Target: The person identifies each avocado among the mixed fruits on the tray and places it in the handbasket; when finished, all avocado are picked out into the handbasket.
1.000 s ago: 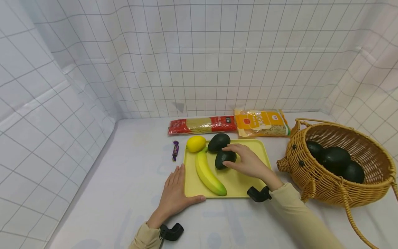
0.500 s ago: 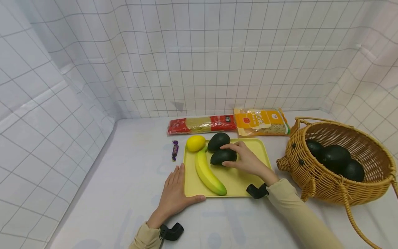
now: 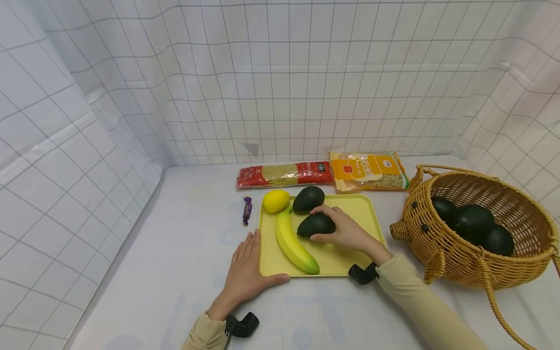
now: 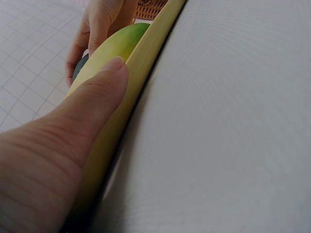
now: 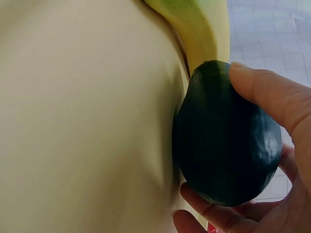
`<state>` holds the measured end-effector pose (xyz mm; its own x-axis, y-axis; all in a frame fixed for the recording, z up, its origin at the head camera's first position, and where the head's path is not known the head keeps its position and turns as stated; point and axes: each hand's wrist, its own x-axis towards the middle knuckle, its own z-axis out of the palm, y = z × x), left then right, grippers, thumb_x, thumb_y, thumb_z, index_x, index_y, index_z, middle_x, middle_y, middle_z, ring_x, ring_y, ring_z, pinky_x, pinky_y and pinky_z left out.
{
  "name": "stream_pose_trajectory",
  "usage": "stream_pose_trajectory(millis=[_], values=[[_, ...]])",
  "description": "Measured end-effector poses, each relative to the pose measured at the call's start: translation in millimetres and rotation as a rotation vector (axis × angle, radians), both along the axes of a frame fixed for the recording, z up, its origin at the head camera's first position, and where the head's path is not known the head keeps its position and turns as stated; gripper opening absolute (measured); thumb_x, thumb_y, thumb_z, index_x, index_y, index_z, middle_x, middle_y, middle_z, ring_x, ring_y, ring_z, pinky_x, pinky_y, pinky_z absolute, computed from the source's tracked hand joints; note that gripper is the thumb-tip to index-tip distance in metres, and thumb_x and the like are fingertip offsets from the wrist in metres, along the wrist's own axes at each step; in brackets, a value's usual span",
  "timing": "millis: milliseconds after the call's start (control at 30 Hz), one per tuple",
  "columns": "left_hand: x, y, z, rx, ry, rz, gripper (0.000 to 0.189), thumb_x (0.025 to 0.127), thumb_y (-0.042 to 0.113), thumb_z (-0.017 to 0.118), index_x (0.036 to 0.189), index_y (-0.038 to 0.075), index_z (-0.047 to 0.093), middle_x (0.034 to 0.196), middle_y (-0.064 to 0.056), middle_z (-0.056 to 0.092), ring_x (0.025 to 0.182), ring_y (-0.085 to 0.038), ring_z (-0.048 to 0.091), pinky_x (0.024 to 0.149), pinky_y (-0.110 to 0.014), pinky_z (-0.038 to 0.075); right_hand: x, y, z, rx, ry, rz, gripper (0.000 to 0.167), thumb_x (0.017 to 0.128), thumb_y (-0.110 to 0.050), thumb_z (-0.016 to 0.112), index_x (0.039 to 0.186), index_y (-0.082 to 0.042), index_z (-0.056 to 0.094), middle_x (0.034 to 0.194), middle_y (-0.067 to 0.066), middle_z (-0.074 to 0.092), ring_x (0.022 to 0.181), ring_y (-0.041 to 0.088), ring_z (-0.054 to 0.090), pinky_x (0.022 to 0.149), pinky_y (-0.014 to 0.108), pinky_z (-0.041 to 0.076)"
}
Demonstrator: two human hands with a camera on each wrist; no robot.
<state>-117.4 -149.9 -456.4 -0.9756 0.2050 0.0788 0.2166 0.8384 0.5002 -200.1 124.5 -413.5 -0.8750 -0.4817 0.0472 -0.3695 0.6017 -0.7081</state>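
Note:
A pale yellow tray (image 3: 350,260) bears a banana (image 3: 294,245), a lemon (image 3: 276,201) and two dark green avocados. My right hand (image 3: 345,231) holds the nearer avocado (image 3: 316,225) between thumb and fingers, low over the tray; the right wrist view shows this avocado (image 5: 226,141) in the curl of the fingers. The other avocado (image 3: 308,199) lies just behind, by the tray's far rim. My left hand (image 3: 248,267) rests at the tray's front left corner, fingers straight along the left side. In the left wrist view its thumb (image 4: 104,90) lies on the tray's rim.
A pig-shaped wicker basket (image 3: 437,257) with several avocados (image 3: 472,223) stands at the right. Behind the tray lie a red noodle packet (image 3: 284,175) and an orange packet (image 3: 368,172). A purple wrapped candy (image 3: 247,211) lies left of the tray.
The avocado at my right hand has turned from upright to lying crosswise, its narrow end leftward. My right fingers have closed round it. The left hand has stayed in place.

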Motion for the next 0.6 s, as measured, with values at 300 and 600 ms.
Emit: stream_pose_trajectory(millis=[300,600], values=[[-0.1,0.0,0.2,-0.004,0.017,-0.006,0.13,0.065,0.078,0.063,0.151,-0.001,0.007,0.155,-0.017,0.016,0.142,-0.028,0.009,0.112,-0.045,0.008,8.7,7.9,6.0,0.064,0.009,0.011,0.063,0.077,-0.052,0.074,0.128,-0.023,0.052,0.118,0.004,0.055,0.105,0.023,0.051,0.092,0.047,0.042],[-0.2,-0.1,-0.2,-0.001,0.011,-0.007,0.13,0.065,0.079,0.062,0.151,-0.001,0.007,0.155,-0.016,0.015,0.142,-0.027,0.008,0.112,-0.045,0.008,17.0,10.4,14.6,0.149,0.002,-0.014,0.058,0.075,-0.06,0.071,0.12,-0.028,0.054,0.114,0.001,0.06,0.098,0.02,0.054,0.085,0.044,0.045]])
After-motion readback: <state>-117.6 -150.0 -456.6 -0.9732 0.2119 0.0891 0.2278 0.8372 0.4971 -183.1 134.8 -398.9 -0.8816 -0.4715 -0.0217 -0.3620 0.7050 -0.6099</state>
